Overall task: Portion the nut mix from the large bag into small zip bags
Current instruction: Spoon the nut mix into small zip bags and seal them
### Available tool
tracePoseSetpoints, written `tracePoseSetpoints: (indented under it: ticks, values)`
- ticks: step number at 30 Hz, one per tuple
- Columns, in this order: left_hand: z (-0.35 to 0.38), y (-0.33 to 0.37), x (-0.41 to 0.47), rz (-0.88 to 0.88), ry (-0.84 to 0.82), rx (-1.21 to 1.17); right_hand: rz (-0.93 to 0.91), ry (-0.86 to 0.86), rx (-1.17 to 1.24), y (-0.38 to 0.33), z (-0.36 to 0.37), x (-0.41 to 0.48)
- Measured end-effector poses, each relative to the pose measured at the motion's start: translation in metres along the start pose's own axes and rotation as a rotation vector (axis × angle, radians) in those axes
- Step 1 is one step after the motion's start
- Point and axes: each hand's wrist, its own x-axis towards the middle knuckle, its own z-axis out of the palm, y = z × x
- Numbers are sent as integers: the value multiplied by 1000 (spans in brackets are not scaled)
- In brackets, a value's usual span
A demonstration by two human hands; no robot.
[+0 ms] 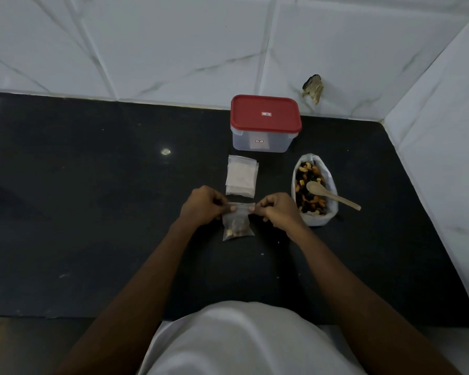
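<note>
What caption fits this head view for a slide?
The left hand and right hand pinch the zip bag at its top; the large bag holds a spoon.

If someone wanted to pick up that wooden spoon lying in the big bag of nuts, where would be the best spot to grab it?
Probably by the handle's free end, coming from the right. The wooden spoon lies with its bowl on the nut mix, while its handle sticks out over the rim of the large bag, clear of the nuts.

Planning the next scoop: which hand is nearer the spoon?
Right. The right hand sits just left of the spoon; the left hand is farther left, beyond the small bag.
</note>
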Motion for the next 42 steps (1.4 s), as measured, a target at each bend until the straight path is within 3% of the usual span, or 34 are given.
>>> tracePoseSetpoints:
  ticks: [5,12,20,25,29,33,36,40,42]
  values:
    - [-17,-1,2,-31,-126,12,-42,58,-51,-7,-10,6]
    - [-19,10,32,-101,194,14,-93,244,-120,-26,-10,39]
    - [-12,18,53,-148,188,41,14,177,-157,-36,4,56]
    - [-17,19,46,-44,275,-74,-16,278,24,-33,-5,53]
    - [-24,21,38,53,222,-2,-154,396,260,-42,-21,36]
    - [-28,35,33,165,215,11,-212,229,225,-45,-36,18]
    - [-29,45,29,213,192,-68,-210,173,207,-41,-41,9]
    - [-19,51,23,152,155,-445,-177,191,288,-35,-42,0]
    - [-12,54,22,138,140,-520,-169,176,336,-34,-39,-3]
